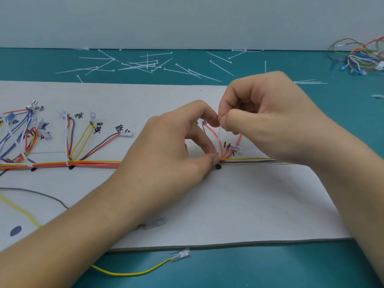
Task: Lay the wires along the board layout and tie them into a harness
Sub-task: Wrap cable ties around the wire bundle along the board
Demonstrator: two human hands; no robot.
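At mid-board, head view: my left grip (176, 142) pinches the wire bundle (93, 163) beside the black dot (218, 167), while my right grip (270, 117), just above it, is curled tight, thumb and forefinger pinching the cable tie (219, 138). Tie stands near upright from bundle to right grip; bundle's long axis runs left to right across the board (228, 204), so I judge the tightening pull goes upward, square to it. Handwriting legible: 黄 (96, 129) by the yellow pair, 棕 (119, 128) by the brown-red pair; other characters unclear.
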